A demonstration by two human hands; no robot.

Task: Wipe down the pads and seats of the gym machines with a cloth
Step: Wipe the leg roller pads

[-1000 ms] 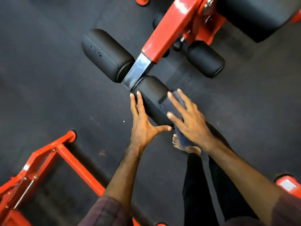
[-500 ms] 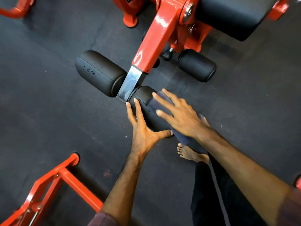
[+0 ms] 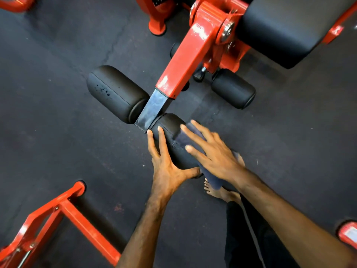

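A black roller pad point(image 3: 172, 136) sits on the right side of a steel bar point(image 3: 154, 109) that comes out of the red machine arm point(image 3: 189, 53). My left hand point(image 3: 166, 167) rests flat along the pad's near side, fingers straight, thumb under its end. My right hand point(image 3: 210, 151) presses a dark blue cloth point(image 3: 185, 138) onto the top of the same pad with spread, straight fingers. The cloth's tail point(image 3: 212, 180) hangs below my right wrist. A second roller pad point(image 3: 116, 93) lies left of the bar, with dark droplets on it.
A smaller roller pad point(image 3: 233, 88) and a large black seat pad point(image 3: 289, 29) lie further back on the red machine. Another red frame point(image 3: 63, 211) stands on the dark rubber floor at lower left. My bare foot point(image 3: 220, 192) is just behind the pad.
My right hand and the cloth slid a little toward the steel bar along the pad. My left hand stayed on the pad's side. The view shifted so the machine sits lower in frame.
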